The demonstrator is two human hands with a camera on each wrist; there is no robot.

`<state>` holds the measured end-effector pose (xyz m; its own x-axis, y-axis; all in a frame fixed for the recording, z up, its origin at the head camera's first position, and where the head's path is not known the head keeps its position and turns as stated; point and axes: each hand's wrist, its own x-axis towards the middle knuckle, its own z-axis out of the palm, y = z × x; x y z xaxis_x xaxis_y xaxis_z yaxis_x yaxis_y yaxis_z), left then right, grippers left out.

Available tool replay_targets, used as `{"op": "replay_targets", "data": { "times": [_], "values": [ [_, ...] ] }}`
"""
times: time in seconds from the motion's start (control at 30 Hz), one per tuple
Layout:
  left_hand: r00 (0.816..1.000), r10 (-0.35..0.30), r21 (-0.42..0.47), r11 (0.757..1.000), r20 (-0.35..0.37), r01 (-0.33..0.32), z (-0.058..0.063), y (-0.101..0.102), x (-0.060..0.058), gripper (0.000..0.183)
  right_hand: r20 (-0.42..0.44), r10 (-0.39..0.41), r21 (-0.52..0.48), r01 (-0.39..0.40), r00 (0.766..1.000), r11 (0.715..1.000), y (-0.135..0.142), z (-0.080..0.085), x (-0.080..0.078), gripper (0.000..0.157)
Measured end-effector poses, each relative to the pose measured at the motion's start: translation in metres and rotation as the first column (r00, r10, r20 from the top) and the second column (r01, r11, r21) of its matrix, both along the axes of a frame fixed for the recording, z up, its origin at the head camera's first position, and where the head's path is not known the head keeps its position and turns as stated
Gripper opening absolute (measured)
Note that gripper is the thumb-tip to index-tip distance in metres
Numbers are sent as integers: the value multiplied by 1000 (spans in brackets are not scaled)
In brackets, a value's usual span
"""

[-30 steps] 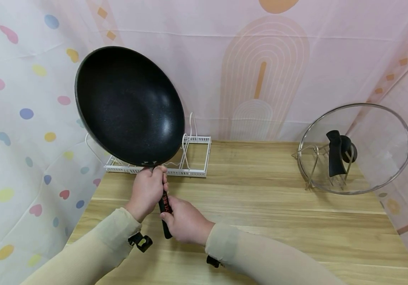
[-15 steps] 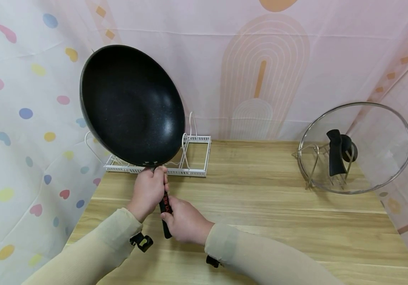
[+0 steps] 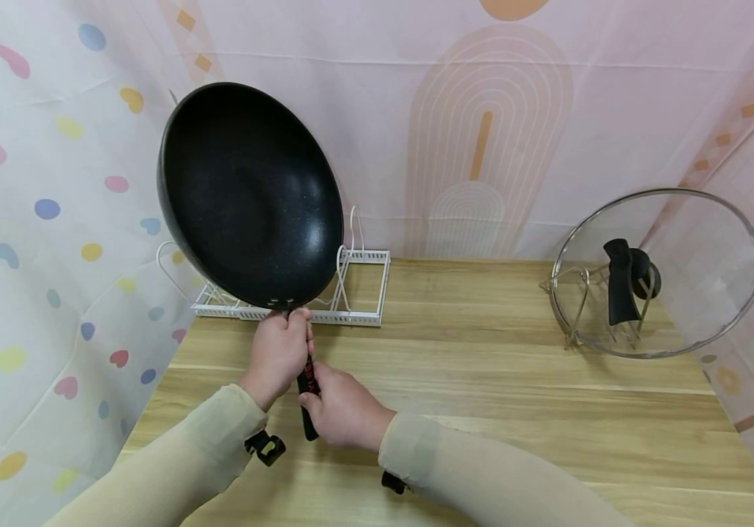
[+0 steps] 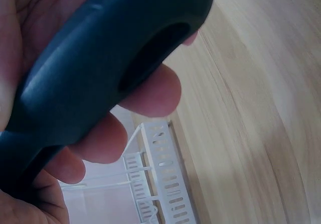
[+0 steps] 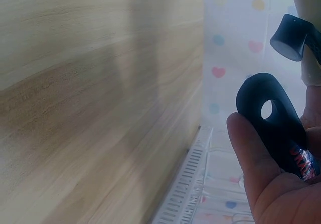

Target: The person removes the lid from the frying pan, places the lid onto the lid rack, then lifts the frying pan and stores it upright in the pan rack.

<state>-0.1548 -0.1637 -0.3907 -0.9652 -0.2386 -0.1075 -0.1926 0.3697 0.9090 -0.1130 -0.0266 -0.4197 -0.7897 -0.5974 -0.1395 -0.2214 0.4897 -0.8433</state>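
A black wok (image 3: 252, 197) is held up above the white wire rack (image 3: 367, 319) in the head view, its dark inside facing me and its rim tilted. My left hand (image 3: 276, 353) grips the black handle (image 3: 309, 421) close to the pan. The left wrist view shows fingers (image 4: 153, 91) curled under the handle. Lower down, my right hand (image 3: 349, 410) holds the handle near its end, thumb (image 5: 253, 153) along it in the right wrist view. The pan hides much of the rack; whether they touch I cannot tell.
At the right a glass lid (image 3: 700, 293) with a metal rim and black knob leans upright in a small wire stand (image 3: 576, 304). Patterned curtains (image 3: 364, 110) hang behind and beside the wooden table (image 3: 482, 366).
The wok has turned slightly about its handle, its left rim shifting right, so more of its outer left side shows. My left hand shifts very slightly right; the right hand stays nearly still.
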Motion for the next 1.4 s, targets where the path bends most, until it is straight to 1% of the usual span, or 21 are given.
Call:
{"op": "replay_targets", "data": {
  "times": [0.1,0.27,0.7,0.77,0.97,1.2,1.4],
  "values": [
    [1000,3,-1,1000,-5,-3,-2,1,-1,32,3,-6,5,6,1000,1000,0,-1,0,28],
    [1000,0,-4,1000,-5,0,-4,2,-1,32,-22,-12,26,13,1000,1000,0,-2,0,30],
    [999,-9,-72,997,-50,5,-12,5,-2,32,-51,2,35,0,999,999,0,-5,-2,30],
    [998,-12,-72,997,-55,8,-13,5,-2,32,-56,2,39,0,998,999,0,-6,-2,30],
    [999,-23,-54,998,-48,21,-15,6,-4,32,-51,-12,45,14,999,999,0,-8,-3,29],
    [999,-28,-71,997,-38,26,-17,6,-5,32,-52,-17,35,19,999,999,0,-10,-4,23],
    [999,-34,-73,997,-34,31,-20,6,-6,31,-46,-21,42,23,999,999,0,-12,-4,25]
  ]
}}
